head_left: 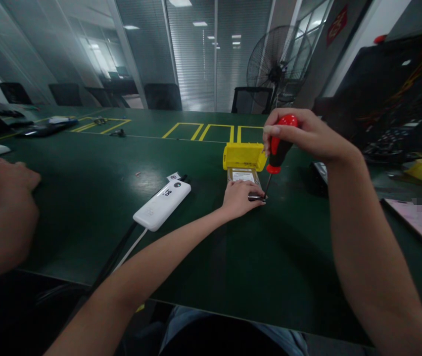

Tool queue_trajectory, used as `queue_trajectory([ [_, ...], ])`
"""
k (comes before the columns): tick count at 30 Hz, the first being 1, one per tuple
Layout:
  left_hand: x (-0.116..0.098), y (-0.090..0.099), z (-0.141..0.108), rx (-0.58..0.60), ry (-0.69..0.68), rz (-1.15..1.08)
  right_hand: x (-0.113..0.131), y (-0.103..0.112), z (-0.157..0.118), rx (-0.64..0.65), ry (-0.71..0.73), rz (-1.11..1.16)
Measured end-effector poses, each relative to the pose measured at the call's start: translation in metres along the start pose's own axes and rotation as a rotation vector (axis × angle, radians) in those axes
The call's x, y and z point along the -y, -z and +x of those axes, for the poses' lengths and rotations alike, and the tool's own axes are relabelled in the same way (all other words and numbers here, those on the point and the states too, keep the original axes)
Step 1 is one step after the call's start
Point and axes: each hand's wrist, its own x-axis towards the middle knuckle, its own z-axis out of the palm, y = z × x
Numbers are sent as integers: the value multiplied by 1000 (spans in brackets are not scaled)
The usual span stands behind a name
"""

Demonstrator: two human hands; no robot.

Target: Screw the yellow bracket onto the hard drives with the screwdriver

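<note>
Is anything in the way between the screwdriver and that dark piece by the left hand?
Nothing visible is. The screwdriver in the right hand slants down towards the dark piece with nothing across it. The left hand lies close by; the yellow bin sits beyond. Whether the tip touches is too small to tell.

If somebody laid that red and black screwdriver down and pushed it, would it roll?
The screwdriver would probably roll in a curve, because its handle looks rounded and much fatter than its shaft. The shaft looks like thin, straight metal, so it should stay stiff. The chunky handle end is likely the heavier one.
</note>
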Motion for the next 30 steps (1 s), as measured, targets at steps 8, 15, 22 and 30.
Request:
queue_trajectory([
  [8, -3, 2, -1, 13, 19, 10, -5, 3, -1, -23, 57, 172],
  [15, -1, 1, -1, 14, 24, 8, -7, 8, -2, -23, -36, 248],
  [22, 1, 1, -2, 9, 1, 14, -14, 17, -5, 37, -110, 370],
  [30, 0, 1, -2, 8, 8, 17, -14, 14, -6, -41, -53, 104],
])
